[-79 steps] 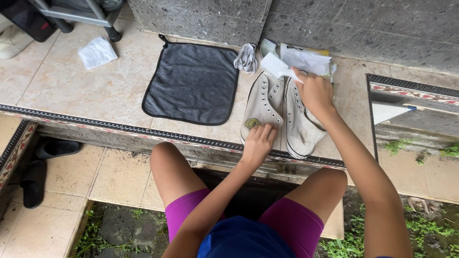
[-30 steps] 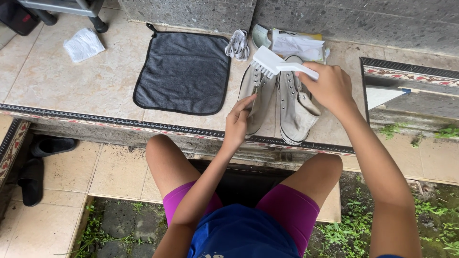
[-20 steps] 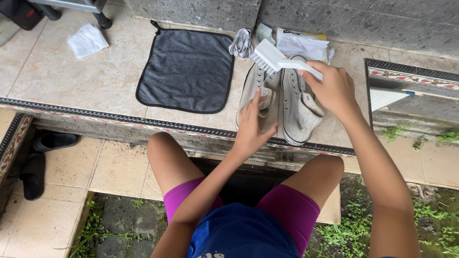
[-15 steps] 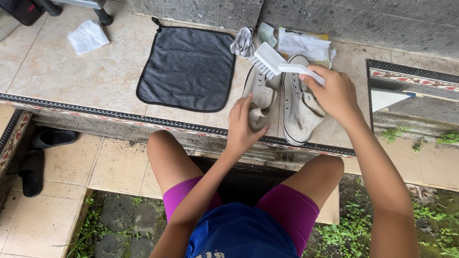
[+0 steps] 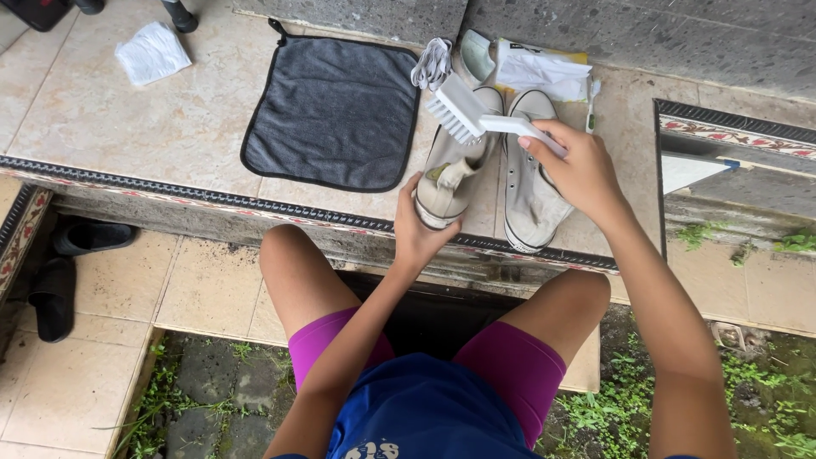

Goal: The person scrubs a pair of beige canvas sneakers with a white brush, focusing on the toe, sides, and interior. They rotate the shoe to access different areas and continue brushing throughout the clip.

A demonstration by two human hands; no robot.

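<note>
A raised ledge of beige glazed tiles (image 5: 127, 119), edged by a dark patterned border strip (image 5: 170, 191), runs below a rough grey stone wall (image 5: 646, 38). Lower down lies a beige tiled floor (image 5: 204, 285) (grass (image 5: 620, 408) sprouts beside it), all in soft daylight.

- A dark grey cloth (image 5: 334, 115) lies flat on the tiled ledge (image 5: 127, 127).
- A crumpled white rag (image 5: 152, 53) sits well apart, far left.
- White laces (image 5: 432, 62) are bunched beside the cloth's top corner.
- A white packet (image 5: 541, 70) rests against the stone wall (image 5: 646, 38).
- Black sandals (image 5: 72, 268) sit on the lower floor, left.
</note>
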